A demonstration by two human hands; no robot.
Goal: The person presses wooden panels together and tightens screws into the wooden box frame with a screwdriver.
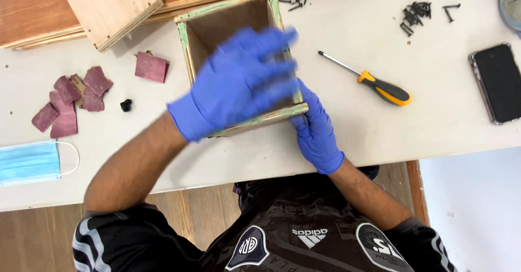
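An open wooden box (217, 27) with green-stained rims stands on the white table (445, 87), its opening facing up. My left hand (239, 82), in a blue glove, hovers blurred over the box's near half with fingers spread; I see nothing in it. My right hand (316, 131), also gloved in blue, grips the box's near right corner, fingers against its outer wall.
A screwdriver (374, 84) with an orange and black handle lies right of the box. Black screws (415, 16) and a dark phone (498, 82) lie further right. Plywood boards (108, 6) sit at the far left, reddish sandpaper scraps (70, 98) and a blue face mask (30, 162) on the left.
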